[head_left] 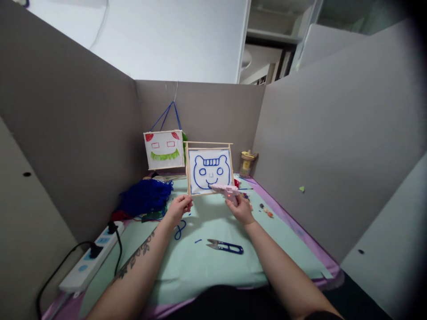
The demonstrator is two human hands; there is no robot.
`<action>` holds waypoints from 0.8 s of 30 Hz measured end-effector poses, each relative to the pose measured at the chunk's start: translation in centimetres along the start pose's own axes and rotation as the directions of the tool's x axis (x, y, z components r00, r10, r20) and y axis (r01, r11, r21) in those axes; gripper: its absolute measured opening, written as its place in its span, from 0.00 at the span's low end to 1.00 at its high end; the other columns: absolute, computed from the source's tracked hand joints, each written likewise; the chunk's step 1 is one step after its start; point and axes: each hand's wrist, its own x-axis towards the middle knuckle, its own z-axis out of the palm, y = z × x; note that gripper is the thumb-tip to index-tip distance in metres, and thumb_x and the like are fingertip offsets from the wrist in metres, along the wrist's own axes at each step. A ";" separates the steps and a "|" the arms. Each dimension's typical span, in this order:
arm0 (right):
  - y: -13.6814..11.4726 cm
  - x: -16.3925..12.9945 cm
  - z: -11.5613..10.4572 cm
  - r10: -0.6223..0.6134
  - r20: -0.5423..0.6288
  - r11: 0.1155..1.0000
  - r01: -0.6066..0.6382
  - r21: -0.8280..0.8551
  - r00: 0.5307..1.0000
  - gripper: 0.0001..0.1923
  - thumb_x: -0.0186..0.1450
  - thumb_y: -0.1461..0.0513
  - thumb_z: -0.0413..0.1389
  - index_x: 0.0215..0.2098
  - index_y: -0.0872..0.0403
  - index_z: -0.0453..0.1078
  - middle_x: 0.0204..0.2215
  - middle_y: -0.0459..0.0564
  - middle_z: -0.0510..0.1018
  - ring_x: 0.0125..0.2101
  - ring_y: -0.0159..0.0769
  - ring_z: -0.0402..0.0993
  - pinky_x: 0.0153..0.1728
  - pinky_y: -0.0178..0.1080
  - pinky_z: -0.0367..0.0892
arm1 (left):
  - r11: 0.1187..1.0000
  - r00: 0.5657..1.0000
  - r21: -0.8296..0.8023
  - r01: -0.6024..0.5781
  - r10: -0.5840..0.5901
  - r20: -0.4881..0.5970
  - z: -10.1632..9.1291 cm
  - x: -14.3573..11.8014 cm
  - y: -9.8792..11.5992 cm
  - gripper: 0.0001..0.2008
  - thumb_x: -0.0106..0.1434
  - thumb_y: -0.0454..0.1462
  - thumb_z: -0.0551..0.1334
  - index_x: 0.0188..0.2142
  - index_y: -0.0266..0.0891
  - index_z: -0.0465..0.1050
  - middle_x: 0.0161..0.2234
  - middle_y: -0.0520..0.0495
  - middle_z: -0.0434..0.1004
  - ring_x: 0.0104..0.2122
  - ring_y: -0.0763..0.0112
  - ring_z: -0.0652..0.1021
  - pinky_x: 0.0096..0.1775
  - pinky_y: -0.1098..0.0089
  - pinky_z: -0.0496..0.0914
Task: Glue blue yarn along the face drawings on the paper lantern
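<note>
My left hand (179,208) grips the lower left corner of a wooden frame (208,171), holding it upright on the table. Its white panel carries a bear face outlined in blue yarn. My right hand (240,209) holds a pink glue gun (226,190), whose nozzle points left at the frame's bottom edge. A short loop of blue yarn (180,230) lies on the green mat (207,262) just below my left hand.
Blue thread snips (225,246) lie on the mat near me. A heap of blue yarn (146,196) sits left, with a white power strip (91,258) beside it. A finished face lantern (164,150) hangs at the back. A small bottle (247,163) stands back right. Grey partitions surround the desk.
</note>
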 end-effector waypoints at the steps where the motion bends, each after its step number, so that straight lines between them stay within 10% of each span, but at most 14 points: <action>1: -0.1 0.1 0.1 0.001 0.002 1.000 -0.001 0.006 1.000 0.23 0.57 0.52 0.55 0.48 0.53 0.70 0.30 0.50 0.81 0.28 0.41 0.77 0.32 0.39 0.71 | 1.000 1.000 -0.002 0.001 -0.001 -0.001 0.0 0.0 0.0 0.17 0.47 0.47 0.68 0.24 0.35 0.68 0.19 0.52 0.67 0.19 0.80 0.65 0.22 0.76 0.58; 24: 1.2 0.4 0.9 0.071 -0.057 0.989 -0.063 0.137 0.996 0.23 0.57 0.51 0.56 0.45 0.56 0.71 0.26 0.51 0.79 0.25 0.39 0.75 0.29 0.38 0.70 | 1.000 1.000 0.011 0.002 -0.001 -0.013 0.1 -0.1 0.2 0.18 0.47 0.47 0.68 0.24 0.34 0.68 0.19 0.52 0.67 0.19 0.80 0.65 0.22 0.76 0.58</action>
